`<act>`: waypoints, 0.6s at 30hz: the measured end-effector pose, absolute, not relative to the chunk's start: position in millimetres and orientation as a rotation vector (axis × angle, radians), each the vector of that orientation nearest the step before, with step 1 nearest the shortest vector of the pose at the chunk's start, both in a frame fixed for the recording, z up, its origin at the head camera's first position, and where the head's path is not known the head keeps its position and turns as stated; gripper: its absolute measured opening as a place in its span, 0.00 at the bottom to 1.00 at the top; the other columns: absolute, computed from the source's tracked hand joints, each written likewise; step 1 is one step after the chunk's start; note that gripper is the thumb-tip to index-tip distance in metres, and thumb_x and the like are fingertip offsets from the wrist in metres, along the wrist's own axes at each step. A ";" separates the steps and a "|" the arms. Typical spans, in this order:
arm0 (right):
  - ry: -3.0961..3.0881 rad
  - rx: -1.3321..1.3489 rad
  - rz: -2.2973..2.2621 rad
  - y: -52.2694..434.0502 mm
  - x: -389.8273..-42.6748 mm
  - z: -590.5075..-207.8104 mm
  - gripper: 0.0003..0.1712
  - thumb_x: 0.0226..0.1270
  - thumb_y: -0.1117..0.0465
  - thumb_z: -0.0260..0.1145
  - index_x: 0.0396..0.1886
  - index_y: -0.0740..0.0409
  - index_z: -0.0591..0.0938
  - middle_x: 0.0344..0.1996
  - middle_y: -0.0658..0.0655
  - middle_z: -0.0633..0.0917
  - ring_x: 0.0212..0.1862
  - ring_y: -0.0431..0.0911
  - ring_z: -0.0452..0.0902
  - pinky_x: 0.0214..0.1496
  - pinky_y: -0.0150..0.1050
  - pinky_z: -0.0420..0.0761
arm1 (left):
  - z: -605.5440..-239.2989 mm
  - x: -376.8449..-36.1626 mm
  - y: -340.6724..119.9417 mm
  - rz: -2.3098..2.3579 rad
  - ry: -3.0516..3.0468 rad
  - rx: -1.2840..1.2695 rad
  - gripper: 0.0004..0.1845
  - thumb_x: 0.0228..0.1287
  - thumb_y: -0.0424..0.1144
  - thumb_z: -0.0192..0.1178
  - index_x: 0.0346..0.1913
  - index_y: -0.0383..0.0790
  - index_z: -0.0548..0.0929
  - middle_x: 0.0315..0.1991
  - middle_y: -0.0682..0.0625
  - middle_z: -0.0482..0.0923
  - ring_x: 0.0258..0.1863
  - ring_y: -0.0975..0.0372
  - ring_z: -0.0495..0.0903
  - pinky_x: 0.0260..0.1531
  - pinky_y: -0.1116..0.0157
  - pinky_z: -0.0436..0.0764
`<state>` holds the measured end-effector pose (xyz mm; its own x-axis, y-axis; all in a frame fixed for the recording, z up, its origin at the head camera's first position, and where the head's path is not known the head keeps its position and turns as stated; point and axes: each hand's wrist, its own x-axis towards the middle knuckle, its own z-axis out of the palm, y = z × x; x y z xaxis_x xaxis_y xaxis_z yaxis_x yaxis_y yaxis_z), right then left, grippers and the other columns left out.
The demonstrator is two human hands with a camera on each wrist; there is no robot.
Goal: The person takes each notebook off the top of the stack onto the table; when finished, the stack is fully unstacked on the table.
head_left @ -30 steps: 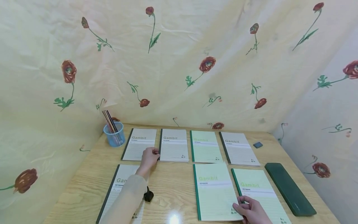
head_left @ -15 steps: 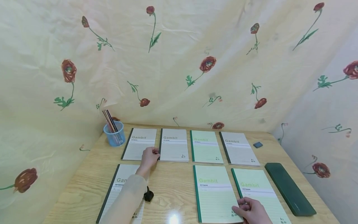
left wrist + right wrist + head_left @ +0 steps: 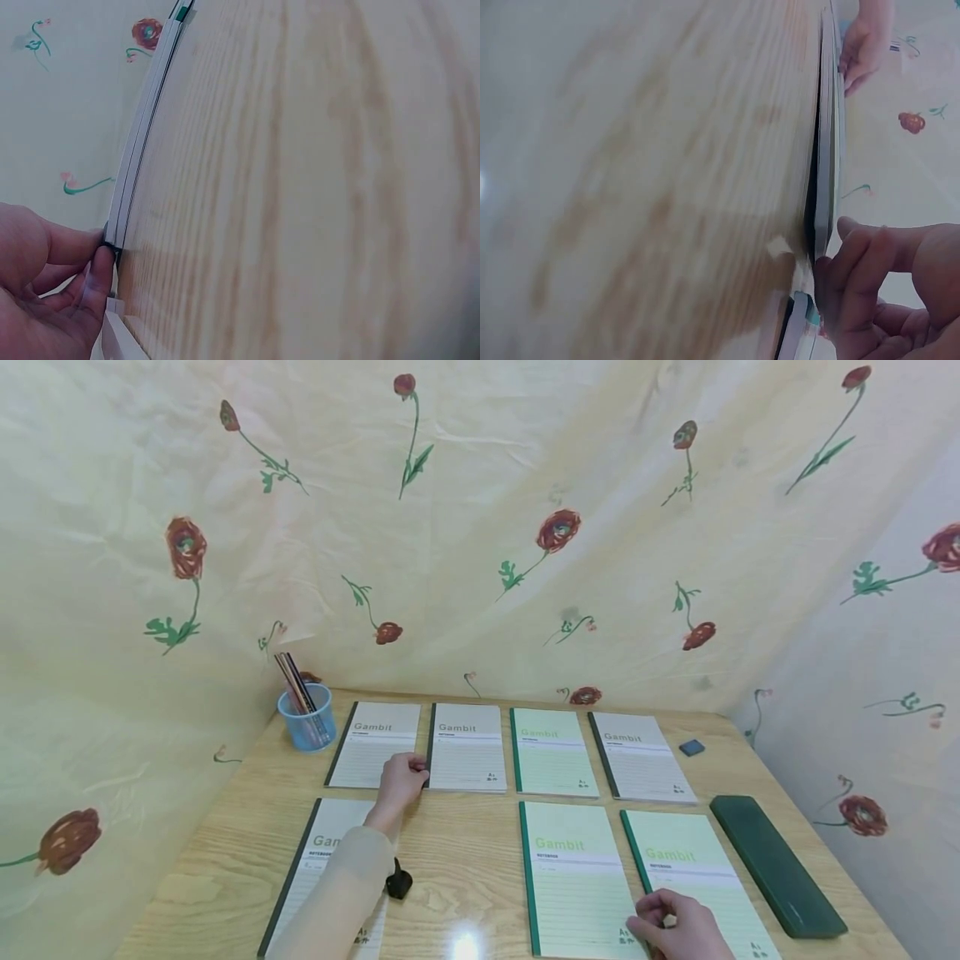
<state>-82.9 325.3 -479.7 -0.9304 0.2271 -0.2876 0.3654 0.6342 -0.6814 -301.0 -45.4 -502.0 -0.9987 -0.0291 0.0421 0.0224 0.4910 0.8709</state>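
— On wooden desk (image 3: 465,852): seven notebooks, four in far row, three in near row. Left hand (image 3: 400,781) position?

— At lower corner of second grey notebook (image 3: 467,747) in far row, next to first grey notebook (image 3: 373,745). Fingers (image 3: 96,281) curled, pinching corner edge, as seen from left wrist view.

— Right hand (image 3: 678,927)?

— At lower right corner of near-row green notebook (image 3: 577,877), touching edge beside another green notebook (image 3: 693,872). Fingers (image 3: 855,277) bent against page edges; corner slightly raised off desk in right wrist view. Full grip: cannot tell.

— Surroundings?

— Blue pencil cup (image 3: 307,717) at far left corner. Dark green case (image 3: 776,864) along right edge, small dark eraser (image 3: 692,747) beyond it. Black clip (image 3: 398,883) near left forearm. Grey notebook (image 3: 318,877) partly under left sleeve. Flowered cloth (image 3: 480,527) behind.
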 end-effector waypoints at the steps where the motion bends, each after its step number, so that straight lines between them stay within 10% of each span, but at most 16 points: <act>1: 2.676 0.494 -1.181 325.3 -82.7 -479.0 0.13 0.58 0.60 0.75 0.37 0.65 0.84 0.27 0.52 0.80 0.28 0.46 0.72 0.29 0.38 0.73 | -502.0 -301.2 -45.4 -1.558 -2.671 0.004 0.12 0.61 0.24 0.63 0.47 0.26 0.84 0.39 0.41 0.84 0.43 0.51 0.82 0.47 0.55 0.81; 18: 2.785 0.330 -1.170 310.5 -103.1 -454.7 0.11 0.62 0.64 0.72 0.41 0.65 0.82 0.25 0.53 0.78 0.22 0.47 0.74 0.22 0.38 0.76 | -500.7 -301.1 -46.5 -1.558 -2.678 -0.009 0.11 0.62 0.24 0.62 0.48 0.25 0.84 0.39 0.41 0.84 0.43 0.50 0.82 0.46 0.55 0.81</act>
<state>-103.1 310.5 -454.7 -0.9712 0.1592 -0.1772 0.2380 0.6807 -0.6928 -301.1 -46.5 -500.7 -0.9990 -0.0172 0.0407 0.0268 0.4945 0.8688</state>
